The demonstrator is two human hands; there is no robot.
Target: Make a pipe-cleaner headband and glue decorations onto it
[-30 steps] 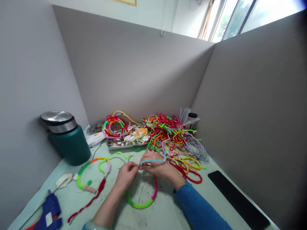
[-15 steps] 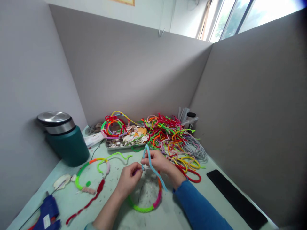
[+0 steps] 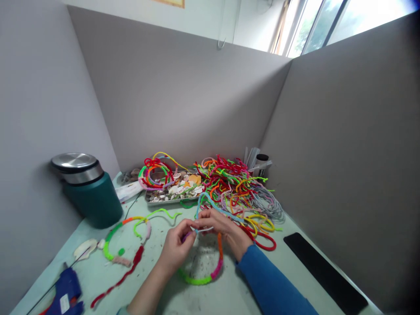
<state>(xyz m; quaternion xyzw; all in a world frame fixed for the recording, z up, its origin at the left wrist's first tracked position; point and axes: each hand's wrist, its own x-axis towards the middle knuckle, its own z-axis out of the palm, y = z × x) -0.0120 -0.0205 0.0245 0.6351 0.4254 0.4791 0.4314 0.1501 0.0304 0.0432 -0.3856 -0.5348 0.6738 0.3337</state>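
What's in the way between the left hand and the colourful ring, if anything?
Nothing that I can see. The left hand is pinching the colourful ring directly. The light blue pipe cleaner arches up and over by the right hand, so it doesn't block the left one.

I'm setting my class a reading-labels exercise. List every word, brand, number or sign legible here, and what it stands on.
No text can be read.
White label on the blue glue gun: too small and blurred to read.
Dark, pale-marked patch on the black-lidded container: too small to tell whether it is writing.
Teal flask: no lettering on the visible side.
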